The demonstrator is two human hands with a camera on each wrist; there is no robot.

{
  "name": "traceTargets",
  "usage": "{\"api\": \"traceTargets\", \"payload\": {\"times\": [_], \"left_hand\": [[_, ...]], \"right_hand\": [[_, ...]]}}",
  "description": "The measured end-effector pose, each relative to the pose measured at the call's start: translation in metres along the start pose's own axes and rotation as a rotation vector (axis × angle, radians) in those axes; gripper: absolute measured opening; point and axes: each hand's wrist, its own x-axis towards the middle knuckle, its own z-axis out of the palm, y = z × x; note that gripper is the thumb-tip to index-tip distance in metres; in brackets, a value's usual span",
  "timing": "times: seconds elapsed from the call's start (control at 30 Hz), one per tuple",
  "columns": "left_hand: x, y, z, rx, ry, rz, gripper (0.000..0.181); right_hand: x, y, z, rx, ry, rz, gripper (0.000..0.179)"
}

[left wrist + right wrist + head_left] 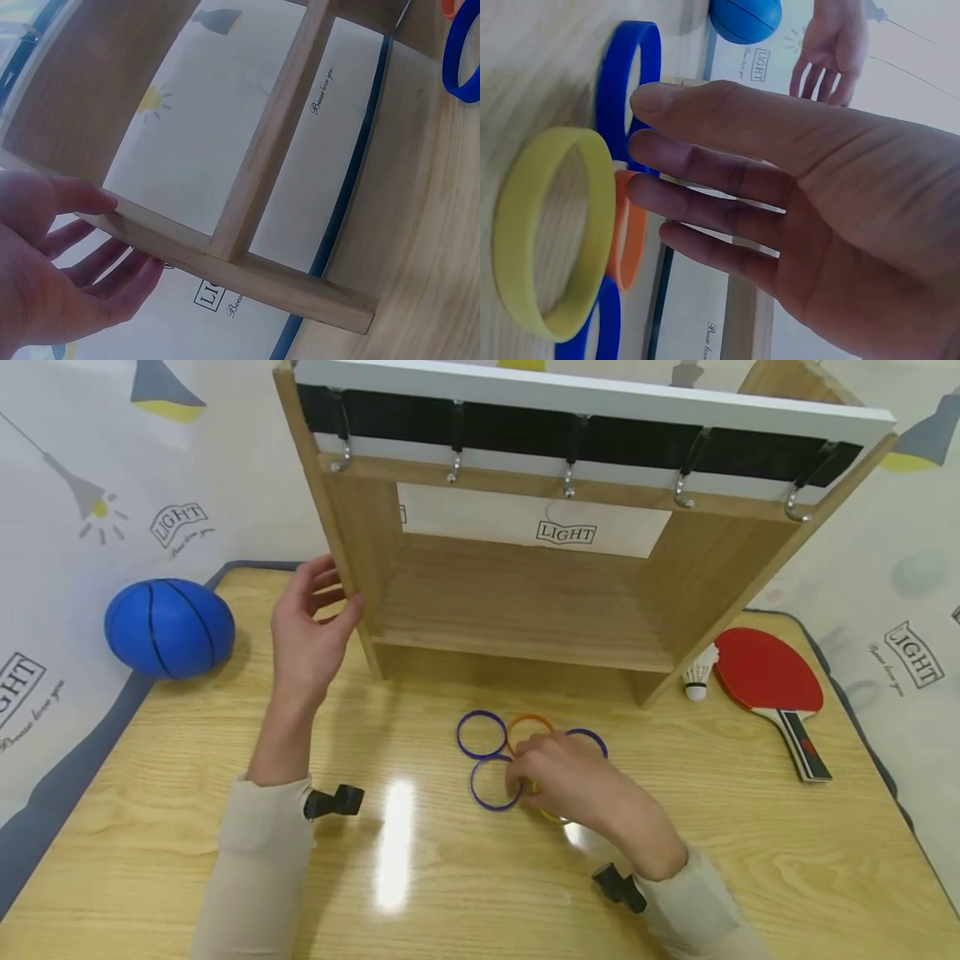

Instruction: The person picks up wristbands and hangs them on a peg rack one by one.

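A wooden rack (517, 602) with a row of metal hooks stands upright on the table. My left hand (311, 631) holds its left side panel (300, 292), thumb at the front edge and fingers along the outside. Low over the table, my right hand (573, 781) reaches to the near blue ring (474, 785); its thumb and index fingertips (656, 99) overlap that ring's edge, with a gap between them. A yellow ring (514, 225) lies beside it, partly under the hand in the head view. Beyond are an orange ring (531, 718) and two more blue rings (482, 712).
On the left sits a blue ball (168, 628). Right of the rack, a shuttlecock (699, 675) lies against a red table tennis bat (768, 670). Patterned cloth (247, 460) rises behind the wooden table (187, 827).
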Motion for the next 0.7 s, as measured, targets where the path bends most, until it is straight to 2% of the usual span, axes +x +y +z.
{"api": "traceTargets", "payload": {"times": [0.2,0.5,0.7], "left_hand": [[-0.003,0.002,0.0,0.007,0.0,-0.001,0.044],[-0.003,0.001,0.0,0.022,-0.005,0.005,0.044],[-0.003,0.001,0.0,0.02,-0.006,0.006,0.044]], "right_hand": [[0.002,-0.004,0.009,0.027,-0.021,0.019,0.022],[0.004,-0.007,0.014,-0.041,0.009,0.018,0.028],[0.004,-0.009,0.011,-0.087,0.089,-0.043,0.024]]}}
